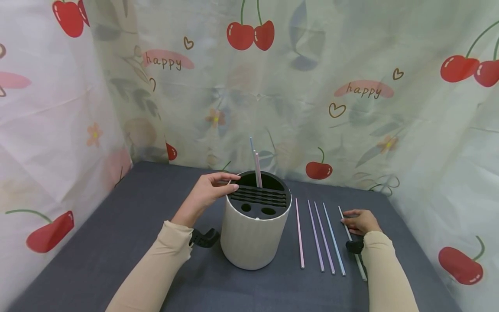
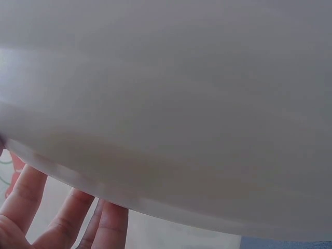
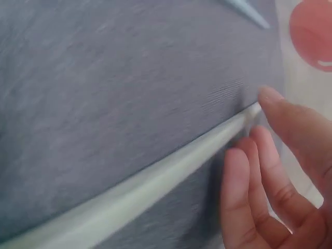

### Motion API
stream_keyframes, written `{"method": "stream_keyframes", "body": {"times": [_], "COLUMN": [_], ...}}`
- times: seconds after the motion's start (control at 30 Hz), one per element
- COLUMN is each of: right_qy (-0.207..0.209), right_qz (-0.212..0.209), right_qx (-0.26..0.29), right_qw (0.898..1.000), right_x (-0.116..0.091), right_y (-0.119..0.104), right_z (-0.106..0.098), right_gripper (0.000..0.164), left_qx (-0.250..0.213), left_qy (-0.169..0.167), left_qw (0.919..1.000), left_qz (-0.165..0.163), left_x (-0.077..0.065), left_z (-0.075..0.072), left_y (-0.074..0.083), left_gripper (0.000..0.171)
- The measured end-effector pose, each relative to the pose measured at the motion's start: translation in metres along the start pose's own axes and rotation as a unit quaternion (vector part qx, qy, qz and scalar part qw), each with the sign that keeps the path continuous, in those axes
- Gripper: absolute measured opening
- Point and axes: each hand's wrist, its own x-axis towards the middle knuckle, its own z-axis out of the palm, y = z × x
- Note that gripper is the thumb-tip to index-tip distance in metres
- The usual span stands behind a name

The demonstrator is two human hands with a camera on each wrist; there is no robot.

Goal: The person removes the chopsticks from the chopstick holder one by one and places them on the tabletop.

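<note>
A white round utensil holder point(image 1: 249, 242) with a black slotted top point(image 1: 257, 197) stands mid-table. My left hand point(image 1: 206, 188) rests on its left rim, fairly straight fingers over the edge and thumb on the top. In the left wrist view, the holder's smooth wall point(image 2: 171, 119) hides the fingertips point(image 2: 111, 223). Pink and blue chopsticks point(image 1: 258, 171) stand upright in the holder's rear opening. At the right, my right hand point(image 1: 362, 222) pinches the upper, thin end of a pale white chopstick point(image 1: 356, 258) between thumb and fingers. The chopstick point(image 3: 155, 181) lies along the table.
Left of the right hand lie a pink chopstick point(image 1: 299, 234), two purple chopsticks point(image 1: 316, 236) and a blue chopstick point(image 1: 334, 238), roughly side by side on the dark grey tabletop point(image 1: 249, 292). A patterned curtain point(image 1: 249, 86) encloses the back and sides.
</note>
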Motion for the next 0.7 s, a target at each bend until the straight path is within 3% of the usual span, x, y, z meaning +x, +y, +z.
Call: {"method": "stream_keyframes", "body": {"times": [0.13, 0.23, 0.3, 0.4, 0.47, 0.53, 0.63, 0.7], "right_qy": [0.022, 0.026, 0.012, -0.022, -0.046, -0.064, -0.081, -0.091], "right_qz": [-0.029, -0.085, -0.139, -0.222, -0.274, -0.317, -0.364, -0.381], "right_qx": [0.082, 0.203, 0.291, 0.407, 0.453, 0.469, 0.454, 0.424], "right_qw": [0.996, 0.975, 0.946, 0.886, 0.847, 0.822, 0.81, 0.817], "right_x": [-0.008, -0.018, -0.026, -0.043, -0.058, -0.075, -0.099, -0.112], "right_y": [-0.025, -0.059, -0.086, -0.13, -0.158, -0.183, -0.21, -0.222], "right_z": [-0.004, -0.005, -0.003, 0.006, 0.017, 0.03, 0.054, 0.071], "right_gripper": [0.054, 0.057, 0.051, 0.035, 0.029, 0.026, 0.024, 0.023], "left_qx": [0.001, 0.008, 0.012, 0.019, 0.02, 0.022, 0.023, 0.024], "left_qy": [0.0, 0.003, 0.004, 0.007, 0.008, 0.008, 0.006, 0.006], "left_qw": [1.0, 1.0, 0.9999, 0.9998, 0.9998, 0.9997, 0.9997, 0.9997], "left_qz": [-0.001, -0.002, -0.002, -0.001, 0.001, 0.002, 0.004, 0.006], "left_x": [0.0, 0.0, 0.001, 0.001, 0.002, 0.002, 0.002, 0.002], "left_z": [0.0, 0.0, 0.0, -0.001, -0.001, -0.001, 0.0, 0.0], "left_y": [0.0, 0.0, -0.001, -0.001, -0.001, -0.001, -0.001, 0.0], "left_gripper": [0.035, 0.035, 0.035, 0.035, 0.035, 0.035, 0.036, 0.035]}}
